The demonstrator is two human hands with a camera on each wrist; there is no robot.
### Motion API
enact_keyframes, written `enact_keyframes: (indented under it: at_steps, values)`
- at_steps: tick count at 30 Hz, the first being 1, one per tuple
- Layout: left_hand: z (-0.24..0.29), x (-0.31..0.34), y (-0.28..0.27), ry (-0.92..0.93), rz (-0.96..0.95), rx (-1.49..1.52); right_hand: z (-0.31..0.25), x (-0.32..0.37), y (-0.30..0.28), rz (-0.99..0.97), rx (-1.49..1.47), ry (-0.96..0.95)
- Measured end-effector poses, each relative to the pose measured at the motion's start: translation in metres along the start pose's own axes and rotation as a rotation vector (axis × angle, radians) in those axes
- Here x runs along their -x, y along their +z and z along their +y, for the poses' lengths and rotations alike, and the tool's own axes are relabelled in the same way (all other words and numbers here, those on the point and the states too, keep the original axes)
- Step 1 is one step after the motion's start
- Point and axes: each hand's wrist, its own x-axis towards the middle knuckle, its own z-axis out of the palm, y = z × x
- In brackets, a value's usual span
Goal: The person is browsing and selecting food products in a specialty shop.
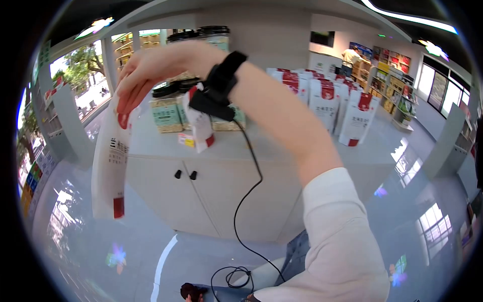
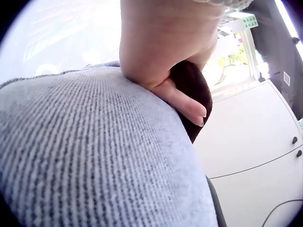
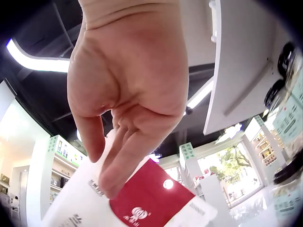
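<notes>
Head view: right hand grip pinches a red-and-white pouch beside the desk's left edge. Below, left hand grip clamps a dark object.

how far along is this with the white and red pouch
Done: one pouch is lifted and hangs in the air by the counter, set down nowhere. In hand: the right hand pinches its red top with the fingers; the left hand rests low on grey knit fabric. Left: probably placing it; more pouches stand on the counter.
</notes>
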Motion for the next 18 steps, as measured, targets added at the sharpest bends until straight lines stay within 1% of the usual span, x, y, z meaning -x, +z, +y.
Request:
enact_keyframes:
  at_steps: [2, 4, 6, 8, 10, 13, 16, 17, 18]
  values:
    - [0.0, 0.002, 0.004, -0.008, -0.007, -0.008, -0.019, 0.06, -0.012, 0.032, 0.097, 0.019]
    - [0.001, 0.003, 0.006, -0.014, -0.011, -0.015, -0.036, 0.121, -0.022, 0.272, 0.335, 0.073]
    - [-0.001, 0.006, 0.008, -0.02, -0.012, -0.019, -0.049, 0.181, -0.036, 0.397, 0.467, 0.111]
    - [-0.002, 0.006, 0.01, -0.027, -0.009, -0.023, -0.052, 0.242, -0.055, 0.53, 0.499, 0.157]
    - [-0.003, 0.007, 0.013, -0.032, -0.003, -0.029, -0.065, 0.296, -0.066, 0.669, 0.374, 0.267]
    - [-0.005, 0.007, 0.014, -0.047, 0.007, -0.048, -0.051, 0.36, -0.077, 0.826, 0.855, 0.378]
    - [-0.012, 0.007, 0.011, -0.045, -0.007, -0.13, -0.019, 0.404, -0.08, 1.01, 0.727, 0.414]
    - [-0.016, 0.007, 0.007, 0.076, -0.074, -0.343, -0.005, 0.414, -0.081, 1.049, 0.668, 0.437]
    - [-0.016, 0.007, 0.007, 0.146, -0.092, -0.475, 0.003, 0.418, -0.078, 1.088, 0.606, 0.457]
